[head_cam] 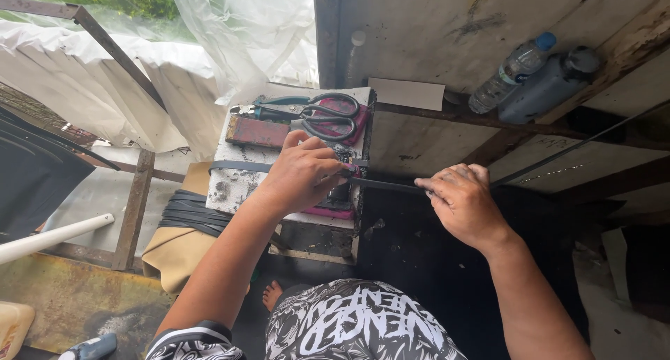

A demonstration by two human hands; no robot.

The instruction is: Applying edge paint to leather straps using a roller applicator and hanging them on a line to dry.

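A long black rubber strip [391, 185] runs from the small worn work block [230, 185] out to the far right. My left hand [303, 171] presses down on the strip on top of the block, fingers curled over it. My right hand [464, 203] grips the same strip a short way to the right of the block, pulling it taut. The strip's free end [237, 167] lies flat across the block to the left of my left hand.
Large scissors [328, 116], pliers [269, 110] and a rusty red bar [257, 131] lie at the block's far side. A coil of black strips [192, 213] sits left below. A plastic bottle [513, 70] and dark jug [548, 88] rest on a beam.
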